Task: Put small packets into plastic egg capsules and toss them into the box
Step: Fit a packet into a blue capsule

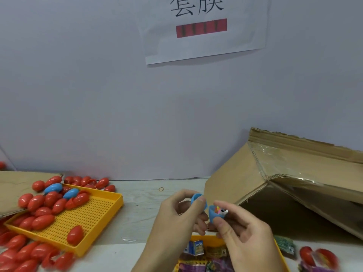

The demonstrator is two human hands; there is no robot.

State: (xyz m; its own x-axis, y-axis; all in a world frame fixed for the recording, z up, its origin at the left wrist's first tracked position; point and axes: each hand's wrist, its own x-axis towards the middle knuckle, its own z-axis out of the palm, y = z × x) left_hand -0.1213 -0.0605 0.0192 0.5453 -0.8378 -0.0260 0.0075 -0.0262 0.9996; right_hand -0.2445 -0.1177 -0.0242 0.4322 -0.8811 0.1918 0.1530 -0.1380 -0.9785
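Left hand (174,218): curled round the blue cap half (197,200) of an open egg, thumb pressing its rim; held just beside the other half, likely so the two can be snapped together in one short move.
Right hand (243,230): pinches the blue cup half (213,213) between thumb and fingers, mouth turned up and toward the cap, so the small packet (221,211) showing inside it stays put.
Egg tray (92,218): yellow perforated tray at far left, holding red eggs (42,220) and two blue ones (53,188); more red eggs lie spilled round it on the table (141,203), within easy reach of the left hand.
Packet tray (198,262): second yellow tray right under the hands, with loose packets (198,247), so refilling looks like a short drop down.
Box (275,177): cardboard box tipped on its side at right, mouth facing the person, apparently to catch a toss from the right hand.
Step in hand: packet appears loaded; closing the egg seems next, the toss not yet begun.
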